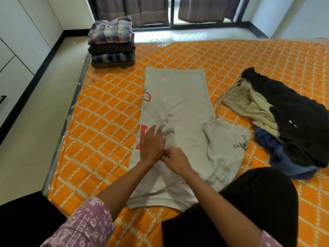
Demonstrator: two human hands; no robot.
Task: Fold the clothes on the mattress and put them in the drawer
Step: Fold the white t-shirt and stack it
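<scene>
While left hand [151,146] lies flat, right hand [175,159] pinches half-folded grey shirt [187,104] w/ red print.

Left hand [151,145] flat on grey shirt [185,111]; right hand [175,159] pinching fabric.

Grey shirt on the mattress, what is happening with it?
A person is folding the grey shirt on the mattress. The left hand lies flat on it; the right hand pinches the cloth. One sleeve is not yet folded in. A folded stack waits at the far corner, an unfolded pile on the right.
</scene>
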